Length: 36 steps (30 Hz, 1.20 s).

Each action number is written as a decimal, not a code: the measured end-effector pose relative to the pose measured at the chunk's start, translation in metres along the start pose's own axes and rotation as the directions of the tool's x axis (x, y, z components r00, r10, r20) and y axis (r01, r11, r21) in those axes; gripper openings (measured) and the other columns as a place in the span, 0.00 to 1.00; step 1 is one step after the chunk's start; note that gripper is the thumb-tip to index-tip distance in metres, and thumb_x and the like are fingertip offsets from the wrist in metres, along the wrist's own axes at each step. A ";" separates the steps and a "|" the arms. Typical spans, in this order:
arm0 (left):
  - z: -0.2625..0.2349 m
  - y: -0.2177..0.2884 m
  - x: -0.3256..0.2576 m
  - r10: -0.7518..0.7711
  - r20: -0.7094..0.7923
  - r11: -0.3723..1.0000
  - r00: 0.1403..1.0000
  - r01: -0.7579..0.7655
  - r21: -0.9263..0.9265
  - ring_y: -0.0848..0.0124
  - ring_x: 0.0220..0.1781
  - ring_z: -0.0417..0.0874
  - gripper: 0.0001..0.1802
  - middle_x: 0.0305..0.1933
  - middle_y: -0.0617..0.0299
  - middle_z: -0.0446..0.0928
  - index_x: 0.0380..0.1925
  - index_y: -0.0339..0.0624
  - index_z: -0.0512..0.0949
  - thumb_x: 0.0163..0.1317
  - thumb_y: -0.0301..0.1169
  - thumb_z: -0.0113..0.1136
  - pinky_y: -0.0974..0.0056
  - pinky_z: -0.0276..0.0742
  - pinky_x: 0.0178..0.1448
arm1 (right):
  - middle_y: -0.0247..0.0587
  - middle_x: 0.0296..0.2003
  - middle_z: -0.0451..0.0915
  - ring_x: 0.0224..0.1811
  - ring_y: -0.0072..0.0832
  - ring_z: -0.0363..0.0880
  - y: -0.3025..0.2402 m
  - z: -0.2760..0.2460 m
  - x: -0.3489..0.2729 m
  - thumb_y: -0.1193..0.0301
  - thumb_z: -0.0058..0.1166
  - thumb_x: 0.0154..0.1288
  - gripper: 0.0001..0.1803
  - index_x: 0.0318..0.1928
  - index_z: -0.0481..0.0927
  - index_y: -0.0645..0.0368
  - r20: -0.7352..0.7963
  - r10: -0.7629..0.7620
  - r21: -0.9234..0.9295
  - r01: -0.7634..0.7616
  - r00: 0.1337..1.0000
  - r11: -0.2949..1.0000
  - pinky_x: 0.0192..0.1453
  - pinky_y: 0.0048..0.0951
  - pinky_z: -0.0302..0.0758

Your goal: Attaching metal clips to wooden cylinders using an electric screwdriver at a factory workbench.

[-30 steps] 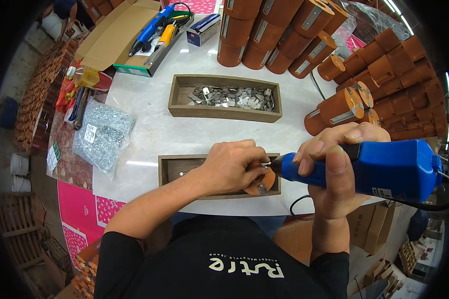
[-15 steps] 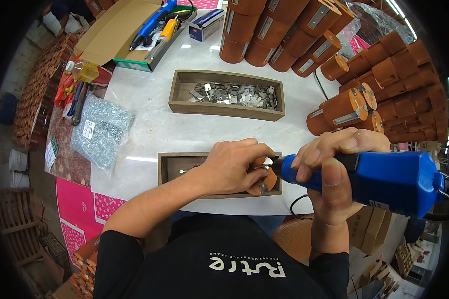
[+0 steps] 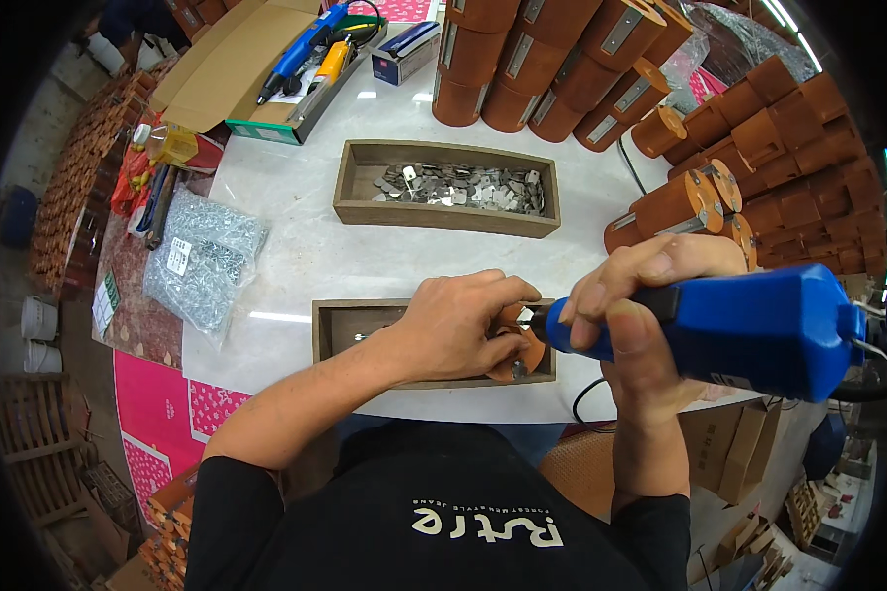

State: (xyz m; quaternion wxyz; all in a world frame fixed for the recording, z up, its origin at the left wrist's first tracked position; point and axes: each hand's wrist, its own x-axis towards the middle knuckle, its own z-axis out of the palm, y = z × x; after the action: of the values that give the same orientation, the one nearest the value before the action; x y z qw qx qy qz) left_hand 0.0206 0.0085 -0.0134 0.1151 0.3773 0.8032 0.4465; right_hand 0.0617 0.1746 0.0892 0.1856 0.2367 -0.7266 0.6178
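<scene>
My right hand (image 3: 641,320) is wrapped around a blue electric screwdriver (image 3: 759,330), held nearly level with its black nose pointing left. Its tip meets a brown round-ended piece (image 3: 508,366) beside a small shiny metal plate (image 3: 525,315). My left hand (image 3: 463,320) is closed on that piece, thumb and forefinger close to the tip; the palm hides most of the piece. A second bit of metal shows on its near edge. Underneath is a wooden box (image 3: 322,335), where a few small screws (image 3: 361,337) lie partly behind my forearm.
Beyond my hands stands another wooden box (image 3: 443,219) of small metal plates. A plastic bag of screws (image 3: 202,261) lies left. Brown cylinders (image 3: 512,79) with metal strips are stacked at the back and right. A carton (image 3: 266,130) holds more power tools.
My right hand and the screwdriver have shifted slightly up and left, the tool's rear end rising. The left hand stays almost where it was on the brown piece.
</scene>
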 end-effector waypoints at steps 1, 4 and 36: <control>0.001 -0.001 0.000 0.020 -0.016 0.999 1.000 -0.019 0.029 0.62 0.34 0.84 0.21 0.34 0.62 0.79 0.47 0.48 0.78 0.52 0.36 0.69 0.58 0.78 0.37 | 0.42 0.28 0.75 0.23 0.24 0.77 -0.001 0.002 -0.001 0.71 0.61 0.65 0.19 0.49 0.64 0.56 -0.001 -0.008 -0.034 0.008 1.000 0.999 0.31 0.28 0.80; 0.005 -0.003 0.000 0.059 -0.054 0.995 0.997 -0.055 0.089 0.60 0.36 0.84 0.23 0.35 0.60 0.79 0.49 0.49 0.78 0.52 0.37 0.70 0.56 0.78 0.38 | 0.42 0.28 0.76 0.24 0.24 0.77 -0.003 0.003 0.001 0.73 0.61 0.65 0.19 0.48 0.64 0.57 0.053 -0.049 -0.173 0.057 0.997 0.983 0.31 0.25 0.79; 0.009 0.050 -0.017 -0.208 0.056 0.859 0.977 0.155 0.489 0.55 0.46 0.83 0.55 0.48 0.55 0.77 0.61 0.41 0.69 0.36 0.61 0.75 0.52 0.80 0.44 | 0.42 0.37 0.80 0.32 0.27 0.82 0.001 -0.039 -0.044 0.81 0.59 0.60 0.21 0.53 0.70 0.61 -0.584 0.248 0.314 -0.067 0.773 0.947 0.38 0.31 0.82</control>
State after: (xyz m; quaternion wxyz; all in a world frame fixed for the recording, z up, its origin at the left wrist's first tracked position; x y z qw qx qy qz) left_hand 0.0620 0.0178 0.0191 0.1018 0.3400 0.9135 0.1991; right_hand 0.0958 0.2182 0.0703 0.3249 -0.0169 -0.5499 0.7692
